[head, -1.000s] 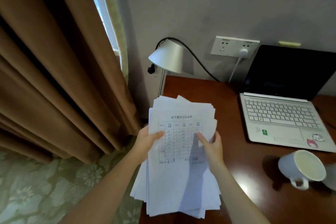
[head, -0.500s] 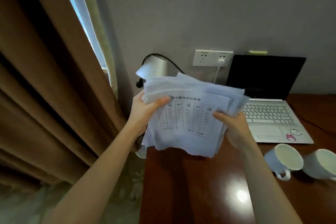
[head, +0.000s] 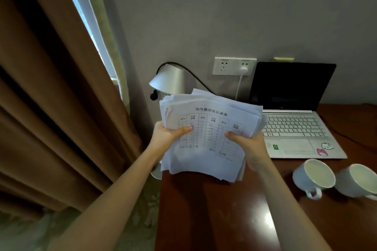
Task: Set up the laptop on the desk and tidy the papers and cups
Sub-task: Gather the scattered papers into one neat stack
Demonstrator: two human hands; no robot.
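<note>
- Since half a second ago the stack of papers (head: 206, 138) sits a bit lower and closer to the desk (head: 214, 216), though both hands keep it off the wood.
- Left hand (head: 166, 137) grips the stack's left edge, thumb pressed on the printed table on top.
- Right hand (head: 247, 145) clamps the right edge the same way.
- Laptop (head: 293, 112) is open with a dark screen, back by the wall under the outlet (head: 233, 66).
- Two white cups (head: 314, 176) lie tipped side by side in front of it.
- Silver lamp (head: 168, 79) peeks out behind the papers, brown curtain (head: 51, 108) on the left.
</note>
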